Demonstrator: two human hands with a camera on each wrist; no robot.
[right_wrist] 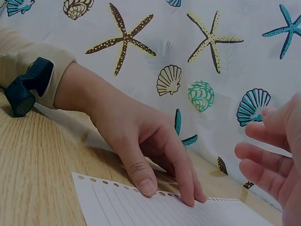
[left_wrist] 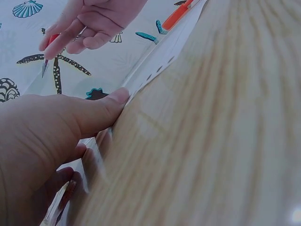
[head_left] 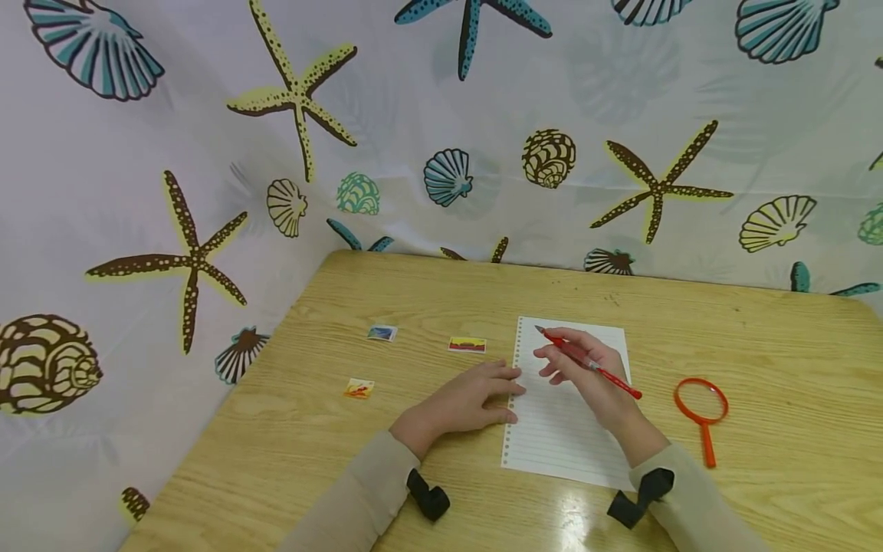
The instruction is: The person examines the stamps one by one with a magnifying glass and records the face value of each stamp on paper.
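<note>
A lined sheet of paper (head_left: 552, 437) with punched holes along its left edge lies on the wooden table. My left hand (head_left: 469, 399) rests at that edge, its fingertips on the paper, as the right wrist view also shows (right_wrist: 141, 136). Above the sheet my right hand (head_left: 593, 376) holds a red pen (head_left: 574, 351) between thumb and fingers, with the pen's grey tip pointing up and to the left, off the paper. In the left wrist view the pen tip (left_wrist: 45, 68) shows beyond the right hand (left_wrist: 101, 21).
A red magnifying glass (head_left: 702, 420) lies right of the paper. Left of it are three small picture cards: a red and yellow one (head_left: 467, 345), a blue one (head_left: 382, 333) and an orange one (head_left: 359, 389). A cloth with shells and starfish (head_left: 386, 100) hangs behind the table.
</note>
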